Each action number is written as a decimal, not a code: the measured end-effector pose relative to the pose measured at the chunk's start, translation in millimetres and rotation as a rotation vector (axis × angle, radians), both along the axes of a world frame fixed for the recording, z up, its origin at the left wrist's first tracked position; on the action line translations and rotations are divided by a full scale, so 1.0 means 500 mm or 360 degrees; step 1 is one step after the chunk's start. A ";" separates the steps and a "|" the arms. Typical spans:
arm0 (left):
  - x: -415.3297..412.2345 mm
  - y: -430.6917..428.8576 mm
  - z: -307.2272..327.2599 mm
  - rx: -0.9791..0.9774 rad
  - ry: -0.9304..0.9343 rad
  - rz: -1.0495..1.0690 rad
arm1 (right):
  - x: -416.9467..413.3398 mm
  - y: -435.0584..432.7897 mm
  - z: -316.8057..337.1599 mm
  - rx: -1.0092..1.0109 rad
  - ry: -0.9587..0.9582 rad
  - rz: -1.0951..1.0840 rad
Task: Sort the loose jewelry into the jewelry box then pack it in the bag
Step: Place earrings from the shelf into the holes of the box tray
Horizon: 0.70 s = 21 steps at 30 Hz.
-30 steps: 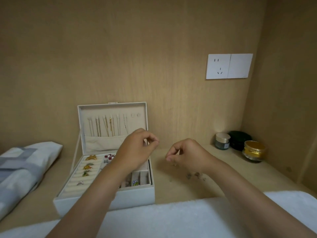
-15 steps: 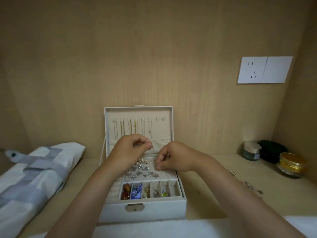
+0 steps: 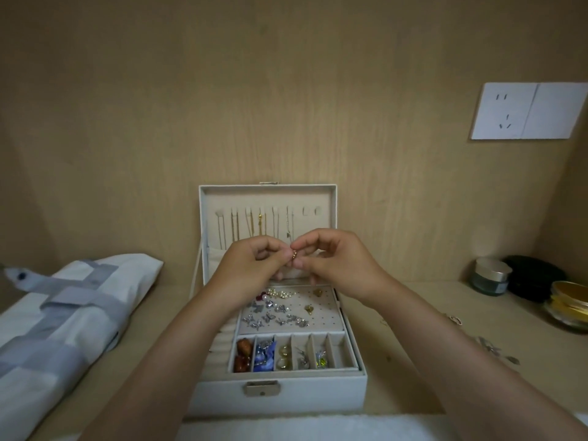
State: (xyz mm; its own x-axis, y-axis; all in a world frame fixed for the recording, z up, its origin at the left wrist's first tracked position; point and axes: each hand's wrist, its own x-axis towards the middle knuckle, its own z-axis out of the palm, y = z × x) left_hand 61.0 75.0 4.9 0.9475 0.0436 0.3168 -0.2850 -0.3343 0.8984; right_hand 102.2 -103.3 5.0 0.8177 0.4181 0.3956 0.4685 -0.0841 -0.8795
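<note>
A white jewelry box (image 3: pixel 359 389) stands open in the middle of the wooden shelf, lid upright with thin chains hung inside. Its tray holds silver charms, pearls and small gold pieces; the front compartments hold coloured beads. My left hand (image 3: pixel 248 265) and my right hand (image 3: pixel 337 262) meet above the tray, both pinching one small gold earring (image 3: pixel 294 254) between fingertips. Loose jewelry (image 3: pixel 491 348) lies scattered on the shelf to the right of the box. A white and grey bag (image 3: pixel 60 323) lies flat at the left.
Three cosmetic jars sit at the back right: a grey one (image 3: pixel 490 276), a black one (image 3: pixel 534 278), a gold one (image 3: pixel 569 308). A wall socket (image 3: pixel 528 111) is on the back panel. A white towel (image 3: pixel 318 428) covers the front edge.
My view has shifted so the box sits centred. Both hands rose from the tray and came together, and the gold earring is now pinched between them.
</note>
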 end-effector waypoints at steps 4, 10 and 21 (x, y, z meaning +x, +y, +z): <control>-0.003 -0.001 0.001 0.0088 -0.0031 0.0022 | -0.006 0.001 0.001 0.0085 0.0073 -0.0027; -0.005 -0.007 0.000 0.0133 -0.0075 0.0062 | -0.010 0.007 -0.005 0.0107 0.0053 -0.0063; 0.005 0.011 -0.017 0.1035 -0.0089 0.0007 | 0.016 -0.018 -0.020 -0.0157 0.0016 -0.0252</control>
State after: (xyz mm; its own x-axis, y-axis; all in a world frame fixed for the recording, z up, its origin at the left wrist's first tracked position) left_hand 63.3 80.5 -3.7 0.9291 -0.1695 0.3288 -0.3227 -0.8059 0.4964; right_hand 110.1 -112.3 -4.8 0.8801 0.3202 0.3507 0.4339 -0.2421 -0.8678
